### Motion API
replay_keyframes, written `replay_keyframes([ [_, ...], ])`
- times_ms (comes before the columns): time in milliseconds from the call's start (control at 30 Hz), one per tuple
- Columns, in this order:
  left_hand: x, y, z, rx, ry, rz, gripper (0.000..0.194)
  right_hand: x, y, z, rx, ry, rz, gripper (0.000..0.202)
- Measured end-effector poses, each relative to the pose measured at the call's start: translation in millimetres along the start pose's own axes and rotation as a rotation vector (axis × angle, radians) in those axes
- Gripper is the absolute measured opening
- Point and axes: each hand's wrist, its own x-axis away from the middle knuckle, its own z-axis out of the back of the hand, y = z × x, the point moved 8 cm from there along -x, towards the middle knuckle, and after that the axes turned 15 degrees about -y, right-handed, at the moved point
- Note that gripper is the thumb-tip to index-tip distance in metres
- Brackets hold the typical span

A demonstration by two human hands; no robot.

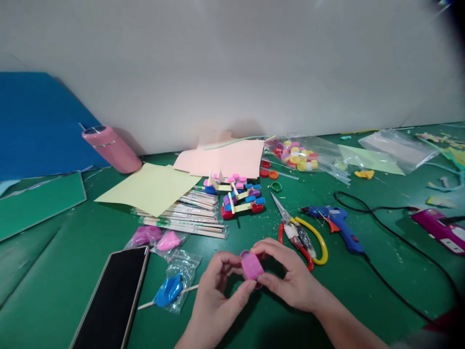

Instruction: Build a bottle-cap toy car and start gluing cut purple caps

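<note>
Between my two hands is a pinkish-purple bottle cap (252,265), held just above the green table; a second cap may be pressed to it, but I cannot tell. My left hand (224,287) pinches it from the left with thumb and fingers. From the right, my right hand (285,276) grips the same piece by thumb and fingertips. Beyond my hands stand small models (241,206) made of coloured caps and pale wooden sticks. To the right of them lie scissors (301,237) with red and yellow handles.
A blue glue gun (337,224) lies right, its cord trailing to a purple power strip (441,230). A phone (112,295), bagged blue clay (169,290) and packed wooden sticks (189,218) are left. At the back are a pink bottle (114,150) and a bag of caps (298,155).
</note>
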Motion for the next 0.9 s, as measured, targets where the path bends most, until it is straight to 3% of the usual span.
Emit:
replay_keyframes([
  [167,1.1,3.2,4.9,0.075,0.036,-0.008,0.010,4.0,0.4,2.8,0.021,0.061,0.018,0.030],
  [300,5.1,-4.3,20.6,0.062,0.227,0.036,0.022,6.3,0.0,4.7,0.012,0.109,0.074,0.031],
  [433,7.4,-6.4,29.3,-0.039,0.337,0.079,0.012,7.6,-1.8,5.5,0.018,0.134,0.134,0.032],
  [567,7.9,0.1,30.2,-0.143,0.339,0.128,0.006,7.3,-3.0,5.1,0.040,0.132,0.141,0.031],
  [700,8.6,4.7,30.5,-0.258,0.313,0.165,0.026,6.3,-0.9,4.5,0.012,0.136,0.107,0.027],
  [800,8.2,6.4,30.0,-0.244,0.287,0.088,0.036,6.3,3.8,4.0,0.003,0.138,0.039,0.029],
  [900,4.0,10.1,20.2,-0.158,0.159,-0.073,0.006,6.3,6.1,3.2,0.017,0.129,-0.006,0.031],
])
